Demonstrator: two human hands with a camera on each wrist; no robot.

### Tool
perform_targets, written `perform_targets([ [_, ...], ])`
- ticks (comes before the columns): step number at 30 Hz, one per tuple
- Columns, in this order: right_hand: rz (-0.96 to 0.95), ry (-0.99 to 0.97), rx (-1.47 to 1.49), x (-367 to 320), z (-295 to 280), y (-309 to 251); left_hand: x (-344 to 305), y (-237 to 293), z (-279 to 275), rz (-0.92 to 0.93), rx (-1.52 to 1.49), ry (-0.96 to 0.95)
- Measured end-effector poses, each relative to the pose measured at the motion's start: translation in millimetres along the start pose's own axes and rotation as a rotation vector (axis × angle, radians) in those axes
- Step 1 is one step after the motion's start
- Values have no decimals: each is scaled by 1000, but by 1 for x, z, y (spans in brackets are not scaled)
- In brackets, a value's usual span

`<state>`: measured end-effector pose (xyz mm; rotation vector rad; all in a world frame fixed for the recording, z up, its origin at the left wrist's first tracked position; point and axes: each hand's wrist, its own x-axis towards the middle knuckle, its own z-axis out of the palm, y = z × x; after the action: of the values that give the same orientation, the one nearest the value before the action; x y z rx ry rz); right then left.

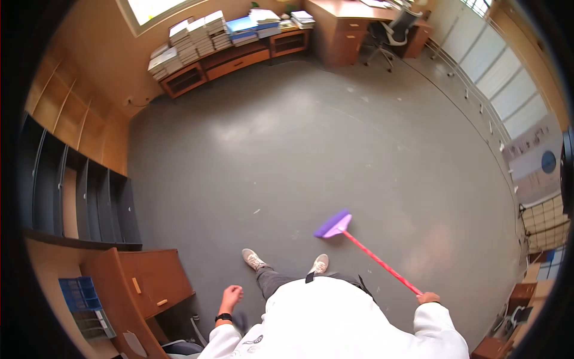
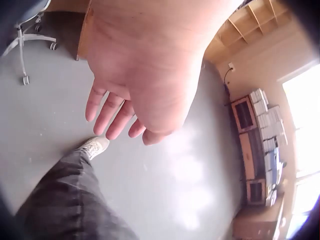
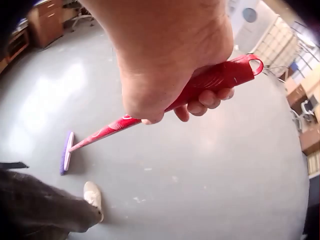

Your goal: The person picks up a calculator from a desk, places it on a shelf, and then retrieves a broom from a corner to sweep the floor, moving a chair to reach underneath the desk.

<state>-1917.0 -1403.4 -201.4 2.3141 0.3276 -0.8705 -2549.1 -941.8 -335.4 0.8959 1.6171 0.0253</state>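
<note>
My right hand (image 1: 428,298) grips the top end of a red broom handle (image 1: 382,264). In the right wrist view the fingers curl round the red grip, and a hanging loop (image 3: 257,64) sticks out past the fist. At the far end, the broom's head (image 1: 335,225), pink with purple bristles, lies at the grey floor ahead of the right shoe (image 1: 320,263). My left hand (image 1: 232,295) hangs at my left side, holding nothing. Its fingers (image 2: 114,117) are loosely bent in the left wrist view.
Grey floor (image 1: 287,149) spreads ahead, with small pale scraps (image 1: 257,210) on it. Dark shelves (image 1: 78,191) and a brown cabinet (image 1: 152,281) stand left. A low cabinet with stacked papers (image 1: 200,36), a desk (image 1: 335,36) and an office chair (image 1: 394,33) line the back.
</note>
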Motion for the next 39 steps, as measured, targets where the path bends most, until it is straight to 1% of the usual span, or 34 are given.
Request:
perform_targets([
  [2,147,7,13,-10,-14,41,-8,-22,35,-74,84,-69],
  [3,150,5,26,-16,-27,55,-18,-23,51,-107,102,-91],
  [5,167,77,42,-23,-55,70,-38,-21,78,-149,95,-115],
  [6,139,137,41,-17,-56,82,-45,-20,89,-136,90,-106],
  [8,100,173,65,-2,-68,84,-55,-15,104,-126,71,-79],
  [9,91,175,81,11,-72,76,-59,-11,107,-124,71,-76],
  [10,-9,181,117,29,-79,61,-60,-5,110,-120,75,-77],
  [11,-104,184,152,46,-86,44,-66,9,114,-133,88,-80],
  [12,-211,226,227,54,-100,12,-67,17,114,-124,103,-78],
  [15,-465,292,324,83,-143,-119,-62,41,118,-133,161,-82],
  [16,-532,248,317,97,-156,-167,-57,49,118,-124,166,-84],
  [17,-588,317,387,111,-164,-215,-52,58,119,-112,176,-82],
  [18,-652,347,341,123,-180,-262,-46,68,124,-98,184,-78],
  [20,-744,419,184,124,-234,-333,-42,102,134,-68,223,-49],
  [21,-751,429,121,126,-263,-357,-33,114,139,-35,197,-41],
  [22,-753,438,140,134,-287,-362,-27,124,143,-2,173,-33],
  [24,-753,371,70,151,-332,-356,-8,140,152,67,132,-27],
  [25,-739,358,43,164,-345,-339,3,151,160,45,81,-13],
  [26,-672,335,46,180,-349,-318,10,156,174,12,22,-5],
  [28,-594,213,84,215,-330,-257,25,166,195,-39,41,-33],
  [29,-495,162,167,218,-317,-220,31,172,205,-67,40,-70],
  [30,-385,87,229,238,-288,-184,43,180,213,-86,43,-108],
  [31,-319,49,246,238,-269,-141,56,192,221,-82,39,-123],
  [32,-223,37,263,237,-245,-101,68,204,229,-109,104,-163],
  [33,-105,-12,266,217,-242,-65,79,214,237,-137,171,-204],
  [34,-39,-2,294,213,-221,-28,99,222,242,-155,236,-213],
  [36,106,-48,283,181,-230,22,121,258,252,-136,201,-195],
  [37,172,-69,289,177,-234,38,128,285,262,-74,185,-178],
  [38,249,-44,319,146,-273,36,134,314,270,-9,170,-158],
  [39,270,-26,330,148,-275,46,129,352,279,49,144,-151],
])
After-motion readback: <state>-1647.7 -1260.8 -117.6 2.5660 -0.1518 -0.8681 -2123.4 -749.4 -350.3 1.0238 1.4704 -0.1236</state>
